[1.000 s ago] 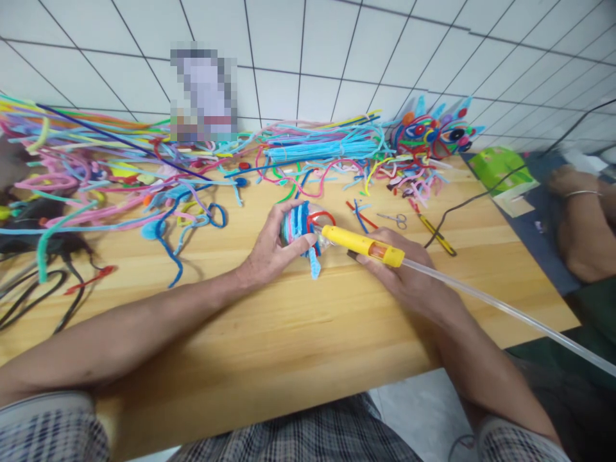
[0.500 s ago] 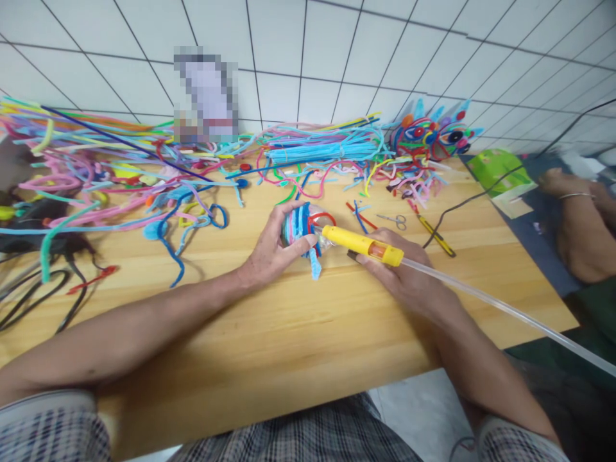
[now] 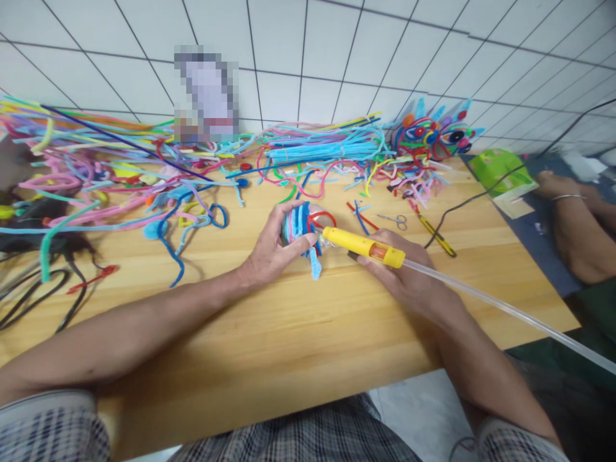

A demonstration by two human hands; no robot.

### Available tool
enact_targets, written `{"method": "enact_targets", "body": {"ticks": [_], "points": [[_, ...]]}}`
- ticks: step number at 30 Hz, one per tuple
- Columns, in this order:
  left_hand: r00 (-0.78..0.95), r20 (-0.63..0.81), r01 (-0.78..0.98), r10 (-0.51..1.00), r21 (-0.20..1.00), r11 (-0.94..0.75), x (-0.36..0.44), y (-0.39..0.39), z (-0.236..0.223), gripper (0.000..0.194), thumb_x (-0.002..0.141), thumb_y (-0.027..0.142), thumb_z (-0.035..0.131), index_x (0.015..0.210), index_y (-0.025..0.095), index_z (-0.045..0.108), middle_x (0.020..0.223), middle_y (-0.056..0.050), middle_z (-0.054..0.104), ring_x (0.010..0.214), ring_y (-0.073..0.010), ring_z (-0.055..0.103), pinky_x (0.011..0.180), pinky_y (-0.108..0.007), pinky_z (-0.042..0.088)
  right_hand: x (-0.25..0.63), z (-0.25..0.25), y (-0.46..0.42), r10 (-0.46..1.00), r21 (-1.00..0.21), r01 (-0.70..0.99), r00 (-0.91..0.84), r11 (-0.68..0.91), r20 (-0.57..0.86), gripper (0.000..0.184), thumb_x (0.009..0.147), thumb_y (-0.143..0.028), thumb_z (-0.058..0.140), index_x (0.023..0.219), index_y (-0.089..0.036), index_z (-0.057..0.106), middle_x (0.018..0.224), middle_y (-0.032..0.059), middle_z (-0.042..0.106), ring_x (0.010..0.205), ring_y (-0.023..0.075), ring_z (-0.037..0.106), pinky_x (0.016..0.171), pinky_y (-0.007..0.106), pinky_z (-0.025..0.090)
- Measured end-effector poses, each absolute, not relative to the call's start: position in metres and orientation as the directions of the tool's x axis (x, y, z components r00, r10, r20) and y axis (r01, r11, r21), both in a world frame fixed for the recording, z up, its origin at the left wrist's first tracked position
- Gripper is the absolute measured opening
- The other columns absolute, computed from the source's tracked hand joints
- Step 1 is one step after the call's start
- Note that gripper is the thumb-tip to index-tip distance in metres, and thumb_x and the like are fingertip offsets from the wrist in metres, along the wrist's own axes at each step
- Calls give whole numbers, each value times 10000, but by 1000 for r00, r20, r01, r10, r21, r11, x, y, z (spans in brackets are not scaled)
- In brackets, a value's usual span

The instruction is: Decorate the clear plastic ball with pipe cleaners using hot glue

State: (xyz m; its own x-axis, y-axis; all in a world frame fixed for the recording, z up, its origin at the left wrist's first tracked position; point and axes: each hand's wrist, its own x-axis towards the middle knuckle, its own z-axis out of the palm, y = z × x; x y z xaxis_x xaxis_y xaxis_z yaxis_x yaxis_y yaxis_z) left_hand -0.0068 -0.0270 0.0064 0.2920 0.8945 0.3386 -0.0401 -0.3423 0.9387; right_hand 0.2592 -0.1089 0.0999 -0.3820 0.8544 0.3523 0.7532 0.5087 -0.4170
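My left hand (image 3: 276,240) is wrapped round a small clear plastic piece banded with blue and pink pipe cleaners (image 3: 299,224). A red loop shows on its right face, and a light-blue end hangs from its lower edge. A yellow hot glue gun (image 3: 356,244) is gripped by my right hand (image 3: 409,263), its nozzle at the right face of the craft piece. Whether the tip touches it, I cannot tell. From the gun's back end a long clear glue stick (image 3: 505,311) runs out to the right.
Pipe cleaners (image 3: 327,151) lie heaped along the wall, beside decorated colourful craft pieces (image 3: 428,135). Scissors (image 3: 392,220) and a yellow utility knife (image 3: 437,236) lie beyond my right hand, near a black cord (image 3: 469,204). At the right is another person's arm (image 3: 580,237).
Almost nothing differs. Both hands keep their hold, and the glue gun stays at the craft piece with only a very slight shift.
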Motion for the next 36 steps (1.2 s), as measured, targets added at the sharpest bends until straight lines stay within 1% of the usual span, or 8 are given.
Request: {"method": "enact_targets", "body": {"ticks": [4,8,13,19,27,31,33,36], "points": [[293,318,-45,902,947,-319,-7,-27,8,679,919,534,870,1479,294,572,1371,-88,669,1143,-259,680,1013,-444,603,259,100,-109,850,-415,749,-390,517,355,44,1080,-268,606,1107,-257,639,979,52,781,870,238,770,778,377,619],[288,301,-26,909,951,-307,-7,-28,9,695,916,546,867,1482,276,569,1368,-88,661,1163,-263,667,1055,-457,576,260,98,-108,847,-417,746,-385,520,367,50,1077,-270,614,1116,-262,645,1013,63,786,905,254,777,803,400,632],[298,308,-45,903,950,-309,-7,-28,8,685,917,531,871,1481,288,569,1373,-85,656,1160,-260,662,1049,-453,574,260,95,-107,853,-437,740,-377,512,360,51,1079,-283,619,1114,-258,646,1022,60,784,926,250,777,815,394,630],[305,302,-30,903,951,-308,-7,-29,9,698,921,555,862,1486,278,561,1387,-94,642,1176,-269,652,1074,-477,556,259,97,-109,855,-429,748,-375,507,358,51,1089,-286,609,1117,-258,641,994,53,786,900,241,771,799,374,616],[303,296,-36,906,953,-300,-7,-29,10,674,927,537,858,1476,278,565,1417,-94,640,1206,-266,648,1107,-460,539,261,94,-106,853,-452,730,-371,513,368,49,1068,-267,637,1108,-266,664,1007,47,786,907,241,767,800,377,618],[298,295,-18,908,953,-304,-7,-28,11,683,921,538,858,1477,275,562,1371,-87,658,1154,-254,654,1072,-445,551,263,90,-106,883,-539,703,-319,464,344,88,1064,-321,662,1122,-274,709,1033,47,795,952,255,766,849,409,633],[299,283,-8,911,956,-294,-6,-27,11,701,914,549,855,1481,267,554,1353,-85,661,1136,-248,657,1055,-434,558,265,91,-106,916,-644,652,-267,400,299,128,1063,-387,681,1071,-272,736,993,40,794,900,244,759,822,403,641],[303,269,3,914,959,-283,-6,-27,13,706,910,553,843,1482,261,549,1382,-93,649,1167,-255,657,1062,-430,563,271,98,-106,959,-820,498,-171,283,228,268,1013,-536,748,1009,-269,767,901,28,789,811,229,748,735,383,653]]}}
